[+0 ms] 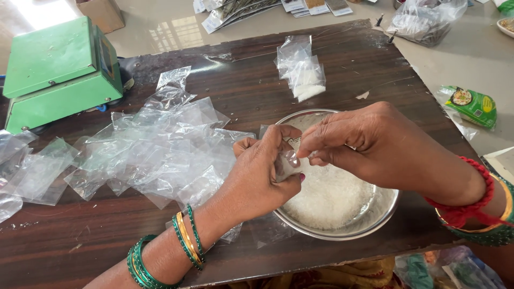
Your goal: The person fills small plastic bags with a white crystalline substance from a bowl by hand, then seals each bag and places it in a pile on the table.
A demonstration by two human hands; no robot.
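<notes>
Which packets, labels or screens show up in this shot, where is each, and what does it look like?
Green packet: on the pale surface right of the board, flat, green with yellow and a round food picture.
Printed sachets: top centre, fanned out, grey and white.
Small cards: top edge, flat, pale.
Green scale: top left; its dark display panel faces right, unreadable.
Small clear bag: unprinted, pinched between left hand and right hand.

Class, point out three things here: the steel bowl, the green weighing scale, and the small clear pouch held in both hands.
steel bowl (pixel 369 222), head view, bare rim.
green weighing scale (pixel 51 56), head view, top platform.
small clear pouch (pixel 287 163), head view, middle.
</notes>
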